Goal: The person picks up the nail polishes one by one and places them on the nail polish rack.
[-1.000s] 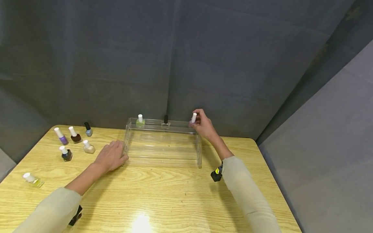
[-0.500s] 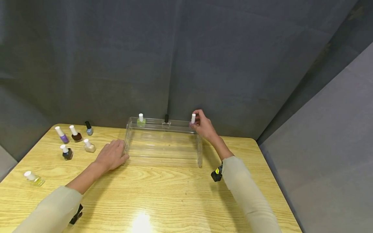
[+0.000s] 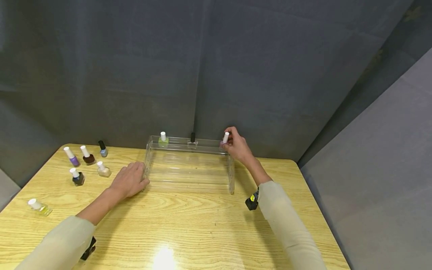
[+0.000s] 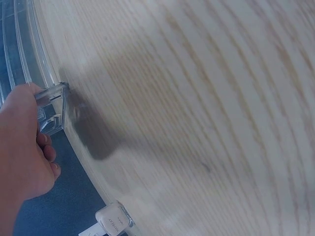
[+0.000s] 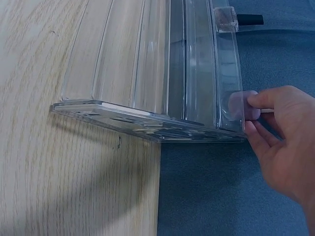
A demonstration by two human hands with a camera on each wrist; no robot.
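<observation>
Nine nail polish bottles are in sight — seven with white caps, two with black — along with one clear rack (image 3: 195, 151). Six sit on the left of the tabletop (image 3: 202, 228): a purple bottle (image 3: 71, 156), a dark red bottle (image 3: 87, 155), a pale blue bottle (image 3: 102, 149), a cream bottle (image 3: 103, 169), a dark bottle (image 3: 77, 177) and a yellow bottle (image 3: 39, 207). Three are at the rack's top tier: a green bottle (image 3: 163, 140) near the left end, a colorless bottle (image 3: 192, 140) around the middle and a lilac bottle (image 5: 238, 104) at the right end.

The right grip (image 3: 238, 147) pinches that lilac bottle, which lies between thumb and fingers; whether its base rests on the tier, I cannot tell. The left grip (image 3: 129, 179) holds the rack's left side — well apart from the lilac bottle, nearer the cream one.
</observation>
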